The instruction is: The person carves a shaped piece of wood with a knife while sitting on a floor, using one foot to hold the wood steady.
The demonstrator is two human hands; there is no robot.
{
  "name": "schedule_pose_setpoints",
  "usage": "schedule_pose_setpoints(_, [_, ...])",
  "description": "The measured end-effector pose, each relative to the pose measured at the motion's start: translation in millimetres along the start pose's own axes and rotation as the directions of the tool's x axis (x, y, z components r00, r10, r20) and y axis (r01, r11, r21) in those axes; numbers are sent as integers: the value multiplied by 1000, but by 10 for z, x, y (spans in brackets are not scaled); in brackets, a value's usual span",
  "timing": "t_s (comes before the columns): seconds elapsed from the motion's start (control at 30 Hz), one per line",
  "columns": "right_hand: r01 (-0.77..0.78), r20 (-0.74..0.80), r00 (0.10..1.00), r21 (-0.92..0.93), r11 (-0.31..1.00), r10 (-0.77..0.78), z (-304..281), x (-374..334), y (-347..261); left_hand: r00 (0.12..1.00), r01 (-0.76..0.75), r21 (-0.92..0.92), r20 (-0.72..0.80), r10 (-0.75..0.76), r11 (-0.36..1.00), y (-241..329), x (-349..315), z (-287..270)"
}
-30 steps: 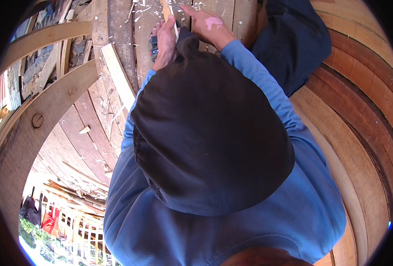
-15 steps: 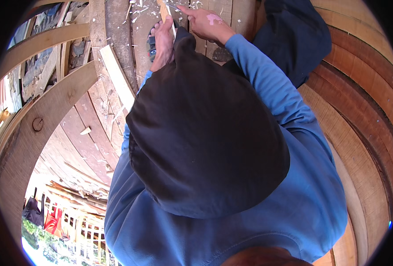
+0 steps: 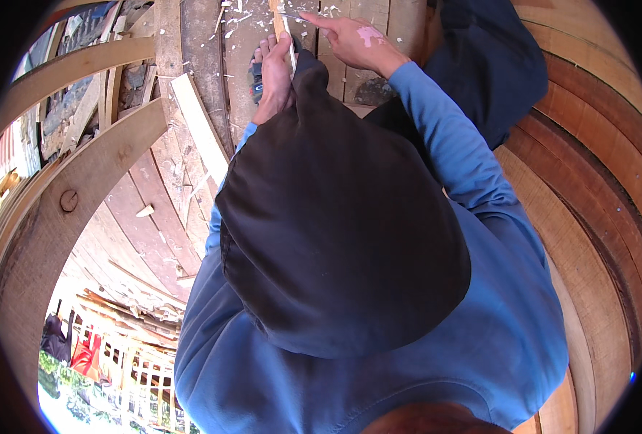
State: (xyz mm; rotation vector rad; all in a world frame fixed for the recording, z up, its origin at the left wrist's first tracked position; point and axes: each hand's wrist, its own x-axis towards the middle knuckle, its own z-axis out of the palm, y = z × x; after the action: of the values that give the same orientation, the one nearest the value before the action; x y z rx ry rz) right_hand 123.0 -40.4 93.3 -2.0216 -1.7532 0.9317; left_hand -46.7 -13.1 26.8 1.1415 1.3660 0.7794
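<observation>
My left hand (image 3: 280, 78) is closed around a narrow strip of pale wood (image 3: 281, 27), its thumb lying along the strip. The strip runs up past the top edge of the picture, so its far end is out of sight. In my right hand (image 3: 363, 45) is a knife (image 3: 289, 15), its forefinger stretched out along it. The thin grey blade reaches left and meets the strip just above my left thumb. Most of the knife's handle is hidden in the hand. Beside my left hand is a foot in a dark sandal (image 3: 256, 81).
Pale shavings (image 3: 238, 18) litter the plank floor (image 3: 205, 43). A flat light board (image 3: 198, 119) lies left of my left arm. Curved timber ribs (image 3: 82, 195) rise on the left, and curved planks (image 3: 589, 166) wall the right. A black cloth cap (image 3: 343, 217) blocks the middle.
The whole view has shifted slightly, so hands and floor appear a little lower and to the right. Both hands keep their grips; the blade stays against the wood strip.
</observation>
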Motion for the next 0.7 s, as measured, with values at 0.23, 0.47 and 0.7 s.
schedule_pose_setpoints(0.23, [15, 78, 997, -172, 985, -1, -154, 65, -21, 982, -191, 183, 52, 184, 964, 16, 64, -25])
schedule_pose_setpoints(0.47, [-131, -38, 991, -118, 984, 127, -17, -113, -283, 951, -294, 513, 73, 300, 807, -299, 208, -46])
schedule_pose_setpoints(0.7, [-175, -116, 974, 143, 974, 192, 280, -106, -317, 940, -317, 535, 68, 334, 783, -351, 146, -83])
